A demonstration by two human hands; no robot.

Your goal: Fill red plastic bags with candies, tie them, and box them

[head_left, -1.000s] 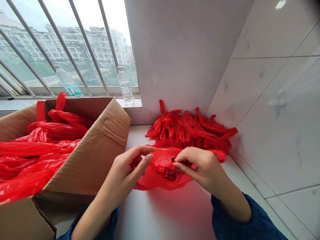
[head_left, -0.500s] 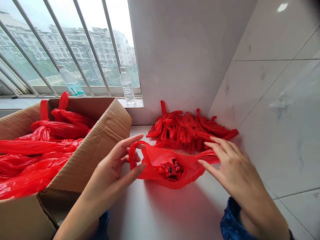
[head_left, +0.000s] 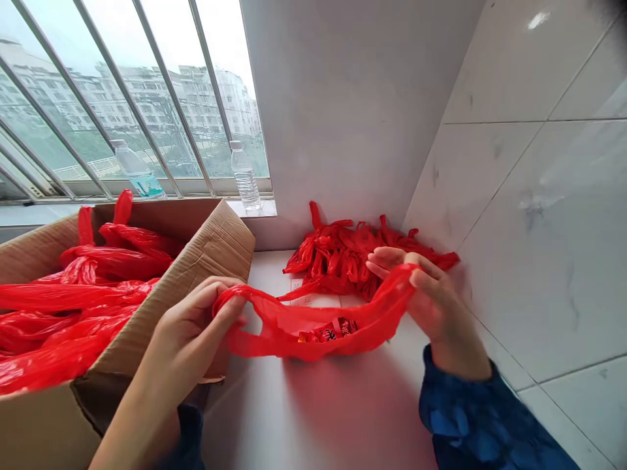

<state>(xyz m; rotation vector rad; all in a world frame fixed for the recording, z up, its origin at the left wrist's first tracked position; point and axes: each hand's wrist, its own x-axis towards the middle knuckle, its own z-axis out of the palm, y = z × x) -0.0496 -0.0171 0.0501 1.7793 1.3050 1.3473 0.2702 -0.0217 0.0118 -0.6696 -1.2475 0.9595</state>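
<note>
**Head view.** A red plastic bag (head_left: 274,326) is stretched between both hands, near the middle of the scene, and sags low over the white surface (head_left: 333,411).

- **Left hand** (head_left: 196,320): pinches the bag's left handle loop between thumb and fingertips, just beside the right flap of the cardboard box (head_left: 206,261).
- **Right hand** (head_left: 431,294): its fingers are curled round the right handle loop. The loop appears to run across the fingers, though the plastic hides part of the grip. This hand is at the right, near the tiled wall (head_left: 539,228).
- **Sleeves:** both forearms wear blue sleeves (head_left: 470,424).
- **Bag contents:** a few small wrapped sweets (head_left: 330,331), in red and dark wrappers, lie at the lowest part of the bag.
- **Far side:** a pile of knotted red bags (head_left: 337,251) lies on the surface against the far wall, just behind the right hand. A white card (head_left: 306,300) lies flat between this pile and the held bag.
- **Left side:** the open box holds loose red bags (head_left: 73,294) that rise to its rim.
- **Far left:** two clear water bottles (head_left: 245,176) stand well apart on the sill of the barred window (head_left: 161,98).
</note>
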